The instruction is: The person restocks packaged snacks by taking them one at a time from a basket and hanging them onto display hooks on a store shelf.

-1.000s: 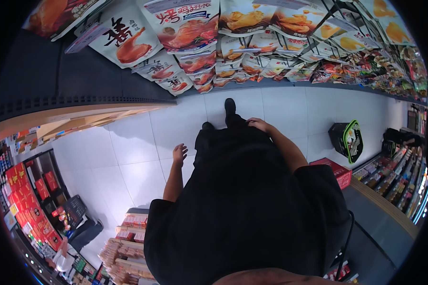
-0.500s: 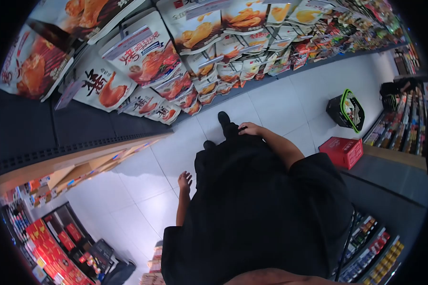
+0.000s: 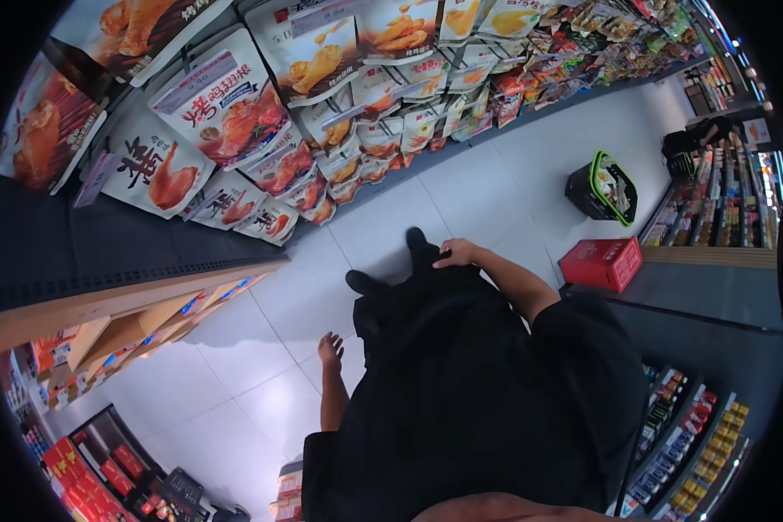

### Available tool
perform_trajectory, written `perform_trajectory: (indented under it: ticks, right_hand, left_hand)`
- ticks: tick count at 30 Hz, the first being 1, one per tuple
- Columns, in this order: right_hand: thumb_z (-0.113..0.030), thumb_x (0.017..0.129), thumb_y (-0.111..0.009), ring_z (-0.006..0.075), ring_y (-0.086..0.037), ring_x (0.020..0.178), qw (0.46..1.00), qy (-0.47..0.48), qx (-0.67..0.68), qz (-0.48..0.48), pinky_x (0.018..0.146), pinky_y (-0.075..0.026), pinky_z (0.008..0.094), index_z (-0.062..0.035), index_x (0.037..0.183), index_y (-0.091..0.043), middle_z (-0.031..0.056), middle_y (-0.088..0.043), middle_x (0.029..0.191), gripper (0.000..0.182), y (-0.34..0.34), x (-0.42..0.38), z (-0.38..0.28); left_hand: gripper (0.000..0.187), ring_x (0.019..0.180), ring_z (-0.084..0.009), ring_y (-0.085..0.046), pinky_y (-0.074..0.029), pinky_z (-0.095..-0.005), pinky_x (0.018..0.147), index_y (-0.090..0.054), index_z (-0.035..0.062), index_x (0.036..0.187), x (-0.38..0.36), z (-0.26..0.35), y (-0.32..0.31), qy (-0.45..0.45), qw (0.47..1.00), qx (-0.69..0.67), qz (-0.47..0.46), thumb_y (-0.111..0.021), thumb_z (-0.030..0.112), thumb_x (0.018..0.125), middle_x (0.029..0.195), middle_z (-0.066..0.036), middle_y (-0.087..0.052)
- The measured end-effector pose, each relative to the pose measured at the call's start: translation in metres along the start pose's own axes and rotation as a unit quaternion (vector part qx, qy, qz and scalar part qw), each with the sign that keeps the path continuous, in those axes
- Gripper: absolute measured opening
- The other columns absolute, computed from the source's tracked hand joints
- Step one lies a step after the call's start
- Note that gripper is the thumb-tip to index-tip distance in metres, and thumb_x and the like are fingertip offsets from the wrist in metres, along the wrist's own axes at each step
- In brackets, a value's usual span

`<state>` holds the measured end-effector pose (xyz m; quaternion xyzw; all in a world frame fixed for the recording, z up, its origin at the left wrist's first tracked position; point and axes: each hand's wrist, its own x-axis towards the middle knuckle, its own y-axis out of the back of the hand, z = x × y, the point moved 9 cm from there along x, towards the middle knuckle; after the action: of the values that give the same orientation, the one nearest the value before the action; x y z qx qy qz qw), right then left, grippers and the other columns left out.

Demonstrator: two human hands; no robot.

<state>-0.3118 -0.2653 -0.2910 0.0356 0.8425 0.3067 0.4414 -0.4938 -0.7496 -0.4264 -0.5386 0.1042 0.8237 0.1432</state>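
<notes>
My left hand (image 3: 330, 348) hangs beside my black clothing over the pale floor tiles, fingers apart and loosely bent, with nothing in it. On the other side, my right hand (image 3: 458, 253) is in front of my dark trouser leg. Its thumb and forefinger are apart, and I see nothing held there; the other fingers are partly hidden. Both hands are well away from the shelves. Nearest ahead hang several bags of packaged chicken snacks (image 3: 225, 108) with price tags.
A black shopping basket (image 3: 588, 194) with a green rim, goods inside, stands on the floor at right. Near it is a red box (image 3: 602, 264). A low wooden shelf (image 3: 122, 335) lies at left, red gift boxes (image 3: 74, 474) behind it. Drink cans (image 3: 709, 452) line the lower right.
The view has shifted, so the basket and red box appear farther left. My left foot has come further out from under my clothing. Both hands stay empty at my sides.
</notes>
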Motion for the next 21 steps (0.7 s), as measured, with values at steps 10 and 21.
perform_trajectory:
  ticks: [10, 21]
  right_hand:
    - [-0.072, 0.066, -0.063, 0.0315, -0.060, 0.099, 0.989, 0.065, -0.095, -0.089, 0.087, -0.047, 0.0372, -0.0022, 0.097, -0.068, 0.0171, -0.065, 0.102, 0.077, -0.019, 0.001, 0.077]
    - [-0.065, 0.071, -0.061, 0.0319, -0.062, 0.093, 0.997, 0.032, 0.039, 0.063, 0.081, -0.049, 0.0388, -0.0020, 0.096, -0.065, 0.0182, -0.065, 0.094, 0.068, -0.006, -0.088, 0.275]
  left_hand:
    - [0.035, 0.102, -0.0211, -0.059, -0.044, -0.0398, 0.079, -0.052, 0.0156, 0.122, -0.014, -0.083, -0.028, 0.010, 0.998, -0.055, 0.023, -0.042, 0.030, 0.092, 0.116, -0.006, -0.059]
    - [0.039, 0.098, -0.0215, -0.060, -0.047, -0.0390, 0.075, -0.051, 0.0100, 0.125, -0.074, -0.074, -0.204, -0.010, 0.973, 0.231, -0.022, -0.043, 0.029, 0.092, 0.109, -0.007, -0.061]
